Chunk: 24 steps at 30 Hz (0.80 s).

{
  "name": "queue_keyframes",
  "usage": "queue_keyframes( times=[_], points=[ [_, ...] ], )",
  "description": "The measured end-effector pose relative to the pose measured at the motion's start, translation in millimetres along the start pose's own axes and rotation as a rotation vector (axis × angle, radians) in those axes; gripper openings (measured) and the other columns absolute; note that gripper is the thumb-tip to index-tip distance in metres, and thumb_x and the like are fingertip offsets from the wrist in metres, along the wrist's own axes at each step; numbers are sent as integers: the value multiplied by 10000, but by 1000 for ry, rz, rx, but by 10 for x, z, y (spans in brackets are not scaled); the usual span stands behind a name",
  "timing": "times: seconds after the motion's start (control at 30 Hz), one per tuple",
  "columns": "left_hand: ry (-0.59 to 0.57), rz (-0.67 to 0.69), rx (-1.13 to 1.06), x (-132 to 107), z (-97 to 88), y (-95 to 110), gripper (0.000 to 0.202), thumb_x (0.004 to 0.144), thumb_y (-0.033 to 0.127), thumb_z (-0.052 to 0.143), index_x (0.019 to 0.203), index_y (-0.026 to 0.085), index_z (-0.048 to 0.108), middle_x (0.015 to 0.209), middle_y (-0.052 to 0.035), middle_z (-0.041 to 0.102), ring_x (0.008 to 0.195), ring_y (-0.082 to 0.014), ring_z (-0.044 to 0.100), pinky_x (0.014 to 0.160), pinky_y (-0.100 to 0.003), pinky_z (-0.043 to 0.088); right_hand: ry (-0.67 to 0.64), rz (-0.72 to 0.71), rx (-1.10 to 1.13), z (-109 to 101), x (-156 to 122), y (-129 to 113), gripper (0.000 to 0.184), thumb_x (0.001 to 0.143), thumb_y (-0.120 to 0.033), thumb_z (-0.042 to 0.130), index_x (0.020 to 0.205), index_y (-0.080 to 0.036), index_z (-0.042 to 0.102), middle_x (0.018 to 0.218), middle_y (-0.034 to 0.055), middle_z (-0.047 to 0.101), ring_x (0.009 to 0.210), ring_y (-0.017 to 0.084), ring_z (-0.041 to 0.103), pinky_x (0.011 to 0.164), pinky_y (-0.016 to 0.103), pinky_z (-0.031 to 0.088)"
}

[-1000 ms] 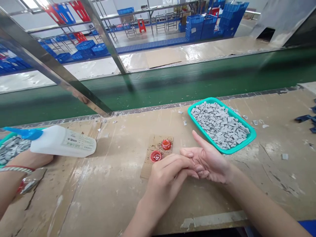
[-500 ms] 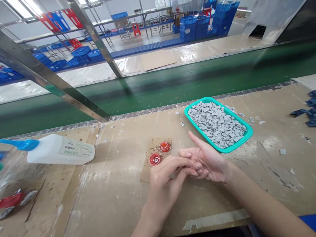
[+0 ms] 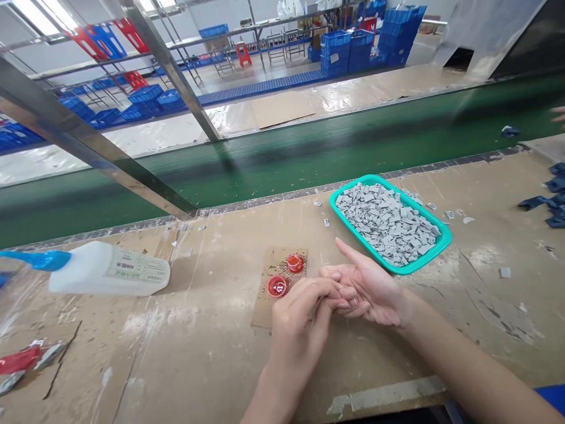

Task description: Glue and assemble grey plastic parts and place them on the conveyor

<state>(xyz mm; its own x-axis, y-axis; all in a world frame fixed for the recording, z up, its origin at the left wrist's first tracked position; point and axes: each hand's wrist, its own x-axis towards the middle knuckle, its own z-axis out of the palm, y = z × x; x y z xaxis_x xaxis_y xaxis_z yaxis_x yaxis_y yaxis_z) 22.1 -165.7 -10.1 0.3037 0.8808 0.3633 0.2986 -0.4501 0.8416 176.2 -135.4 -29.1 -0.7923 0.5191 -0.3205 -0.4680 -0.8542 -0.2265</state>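
My left hand (image 3: 300, 321) and my right hand (image 3: 371, 288) meet at the middle of the bench. The right hand lies palm up with the thumb stretched out and the fingers loosely bent. My left hand's fingers are closed in a pinch on the right hand's fingertips; what lies between them is hidden. Just left of the hands, two small red caps (image 3: 277, 286) (image 3: 295, 263) sit on a cardboard scrap (image 3: 265, 309). A teal tray (image 3: 441, 244) heaped with small grey pieces (image 3: 388, 221) stands right behind my right hand.
A white glue bottle (image 3: 110, 275) with a blue nozzle lies at the left. A red wrapper (image 3: 22, 360) lies at the near left. Dark blue parts (image 3: 549, 203) sit at the right edge. A green conveyor belt (image 3: 309, 153) runs behind the bench, another person's fingertips (image 3: 558, 113) over it.
Another person's arm at the left has left the view. Fingertips and a small blue part have appeared at the far right over the belt. My left fingers have shifted slightly on my right fingertips.
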Motion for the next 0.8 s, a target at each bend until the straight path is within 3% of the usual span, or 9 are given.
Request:
queue_keyframes(
  times=[0.13,0.27,0.37,0.6,0.8],
  points=[
    [110,-35,-141,-18,44,23,167,765,15,612,825,170,591,826,-10,685,740,-130,676,655,-230,575,-14,25,1,35,-31,-33,573,839,-704,234,694,-179,410,453,-53,355,412,60,396,309,90,151],
    [28,56,-92,22,24,57,260,775,-2,599,950,188,625,866,-17,705,800,-140,670,736,-260,564,-23,6,-24,57,-57,-48,594,823,-728,218,697,-182,417,451,-51,366,393,53,346,304,94,149],
    [21,116,-40,48,13,64,227,792,-5,570,898,184,638,868,-26,706,824,-140,655,753,-266,549,-1,-29,-35,75,-67,-37,576,834,-711,228,695,-183,412,471,-43,388,403,54,349,311,95,152],
    [162,165,44,-9,138,15,217,795,-34,505,828,161,595,861,-55,685,847,-151,644,729,-273,543,118,-146,-73,137,-81,7,555,820,-708,312,708,-177,429,494,-50,348,437,58,342,334,99,156],
    [245,194,-6,-17,201,4,230,775,-47,527,851,165,576,841,-33,678,848,-142,646,744,-273,548,138,-131,-58,155,-100,0,549,817,-706,324,687,-181,418,474,-55,345,411,53,331,325,98,141]
  ],
)
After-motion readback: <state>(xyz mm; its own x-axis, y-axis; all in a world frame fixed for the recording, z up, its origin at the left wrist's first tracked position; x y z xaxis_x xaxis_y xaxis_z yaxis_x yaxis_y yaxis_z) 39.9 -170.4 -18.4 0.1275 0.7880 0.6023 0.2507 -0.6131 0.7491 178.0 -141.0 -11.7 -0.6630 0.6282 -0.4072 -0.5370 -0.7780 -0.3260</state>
